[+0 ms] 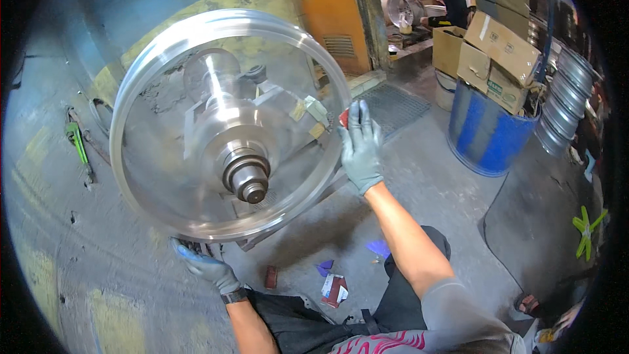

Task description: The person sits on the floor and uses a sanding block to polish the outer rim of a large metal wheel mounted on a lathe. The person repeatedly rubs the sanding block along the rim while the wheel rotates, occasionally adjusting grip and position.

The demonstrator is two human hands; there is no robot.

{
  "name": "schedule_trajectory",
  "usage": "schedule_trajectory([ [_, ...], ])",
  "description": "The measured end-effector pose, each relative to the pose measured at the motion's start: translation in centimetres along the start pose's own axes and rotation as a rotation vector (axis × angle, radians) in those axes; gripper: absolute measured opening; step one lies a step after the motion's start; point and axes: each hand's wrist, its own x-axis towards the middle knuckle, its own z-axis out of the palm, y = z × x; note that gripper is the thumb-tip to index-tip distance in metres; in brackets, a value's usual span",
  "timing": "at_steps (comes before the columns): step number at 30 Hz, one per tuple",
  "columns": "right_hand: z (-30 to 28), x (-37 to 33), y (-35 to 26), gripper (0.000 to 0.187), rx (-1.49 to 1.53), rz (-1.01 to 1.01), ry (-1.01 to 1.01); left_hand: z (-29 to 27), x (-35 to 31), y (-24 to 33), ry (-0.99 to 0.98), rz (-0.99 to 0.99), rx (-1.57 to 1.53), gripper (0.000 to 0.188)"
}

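Note:
A shiny metal wheel rim (230, 230) is mounted on a spindle (247, 177); its inside is smeared by spinning, and the machine behind shows through. My right hand (362, 147), in a grey glove, presses a small piece of red sandpaper (344, 118) to the rim's right edge. Its fingers are stretched along the piece and hold it there. My left hand (208, 269), also gloved, is at the rim's lower left edge with its fingers reaching out. Their tips are partly hidden beside dark parts under the rim, and I make out nothing held.
Red and purple scraps (334, 290) lie on the floor near my legs. A blue drum (481, 132) with cardboard boxes (501, 49) on top stands at right, beside stacked metal rims (565, 101). Behind, another person (452, 1) sits by a wheel. Green clamp-like tool (77, 141) hangs at left.

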Motion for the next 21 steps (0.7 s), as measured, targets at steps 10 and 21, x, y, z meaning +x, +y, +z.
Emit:
schedule_trajectory([
  [10, 0.6, -0.4, 0.0, 0.058, 0.115, -0.01, 0.034, 0.7, -0.2, 1.9, 0.045, -0.107, -0.157, 0.059],
  [21, -0.2, -0.3, 0.8, 0.058, 0.417, 0.135, -0.114, 1.3, -0.2, 2.5, 0.078, -0.195, -0.236, 0.06],
])
